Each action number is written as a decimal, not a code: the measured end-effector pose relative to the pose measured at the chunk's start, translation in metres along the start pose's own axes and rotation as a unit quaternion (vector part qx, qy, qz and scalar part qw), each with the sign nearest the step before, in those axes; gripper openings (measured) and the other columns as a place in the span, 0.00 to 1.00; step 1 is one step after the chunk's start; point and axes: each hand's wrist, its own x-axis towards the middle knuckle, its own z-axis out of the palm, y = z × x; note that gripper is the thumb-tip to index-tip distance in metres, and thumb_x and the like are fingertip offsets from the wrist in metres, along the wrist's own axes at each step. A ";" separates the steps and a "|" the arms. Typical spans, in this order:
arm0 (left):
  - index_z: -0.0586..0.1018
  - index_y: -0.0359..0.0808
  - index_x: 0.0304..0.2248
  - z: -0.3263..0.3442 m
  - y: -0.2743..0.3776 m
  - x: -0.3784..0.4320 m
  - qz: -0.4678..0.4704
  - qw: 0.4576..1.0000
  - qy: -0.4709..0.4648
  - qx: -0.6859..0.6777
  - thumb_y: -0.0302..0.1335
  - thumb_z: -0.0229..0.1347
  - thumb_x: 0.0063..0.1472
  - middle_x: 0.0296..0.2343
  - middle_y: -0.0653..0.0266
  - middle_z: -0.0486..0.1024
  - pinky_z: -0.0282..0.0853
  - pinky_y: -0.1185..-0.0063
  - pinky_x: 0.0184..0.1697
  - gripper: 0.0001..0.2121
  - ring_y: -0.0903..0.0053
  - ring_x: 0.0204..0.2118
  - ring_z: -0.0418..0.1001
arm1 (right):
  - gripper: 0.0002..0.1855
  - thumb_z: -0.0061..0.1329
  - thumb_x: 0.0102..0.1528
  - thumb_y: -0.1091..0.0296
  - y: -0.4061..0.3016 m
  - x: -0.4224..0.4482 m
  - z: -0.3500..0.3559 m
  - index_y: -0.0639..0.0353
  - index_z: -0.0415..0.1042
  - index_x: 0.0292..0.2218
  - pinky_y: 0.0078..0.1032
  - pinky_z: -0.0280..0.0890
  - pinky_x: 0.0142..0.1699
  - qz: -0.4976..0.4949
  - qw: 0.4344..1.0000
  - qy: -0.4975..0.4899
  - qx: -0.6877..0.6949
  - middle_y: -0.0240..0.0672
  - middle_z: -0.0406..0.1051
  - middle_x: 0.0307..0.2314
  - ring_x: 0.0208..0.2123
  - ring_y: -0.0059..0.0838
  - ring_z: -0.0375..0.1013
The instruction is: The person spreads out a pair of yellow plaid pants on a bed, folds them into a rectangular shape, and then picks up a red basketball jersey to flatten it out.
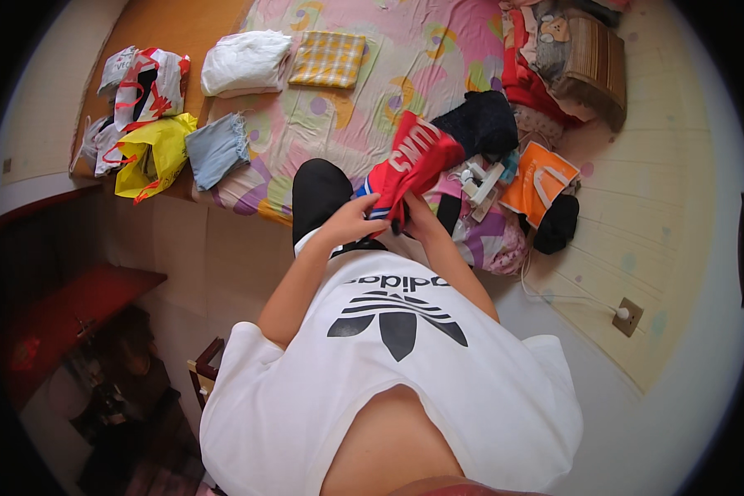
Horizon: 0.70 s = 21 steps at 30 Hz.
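Observation:
Both hands are on a red garment (409, 158) with white lettering and blue-and-white striped trim, held over my lap at the bed's edge. My left hand (352, 218) grips its striped edge, thumb and fingers around the cloth. My right hand (418, 217) holds the near edge on the other side, its fingers partly hidden by the fabric. The garment's far end lies against a dark folded cloth (487, 124). Farther off on the bed are a folded white garment (246, 64), a folded yellow checked cloth (328, 59) and folded light blue denim (217, 150).
A yellow plastic bag (155, 155) and a white-and-red bag (173, 80) stand at the left. A white power strip (485, 185), an orange bag (539, 183) and a black cloth (557, 224) lie at the right. A cable runs to a wall socket (627, 317).

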 end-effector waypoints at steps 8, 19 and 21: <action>0.76 0.33 0.38 0.017 -0.023 0.012 -0.122 0.989 0.027 -0.075 0.46 0.54 0.58 0.29 0.67 0.76 0.69 0.84 0.36 0.21 0.82 0.30 0.74 | 0.23 0.44 0.59 0.50 0.032 -0.038 -0.031 0.58 0.68 0.48 0.23 0.66 0.45 0.019 0.984 0.177 -0.020 0.35 0.71 0.42 0.42 0.24 0.71; 0.73 0.31 0.42 -0.128 0.018 -0.040 0.159 0.897 0.335 -0.241 0.32 0.56 0.58 0.33 0.62 0.76 0.71 0.82 0.39 0.16 0.77 0.34 0.75 | 0.23 0.47 0.57 0.52 -0.104 -0.054 -0.086 0.57 0.67 0.48 0.25 0.67 0.45 -0.091 0.983 0.160 -0.015 0.33 0.73 0.40 0.40 0.28 0.73; 0.71 0.31 0.45 -0.139 0.014 -0.050 0.157 0.902 0.314 -0.252 0.33 0.55 0.59 0.37 0.61 0.74 0.71 0.80 0.41 0.18 0.76 0.38 0.75 | 0.27 0.48 0.56 0.50 -0.118 -0.067 -0.081 0.58 0.66 0.50 0.25 0.67 0.46 -0.111 0.980 0.163 -0.022 0.34 0.72 0.42 0.41 0.27 0.73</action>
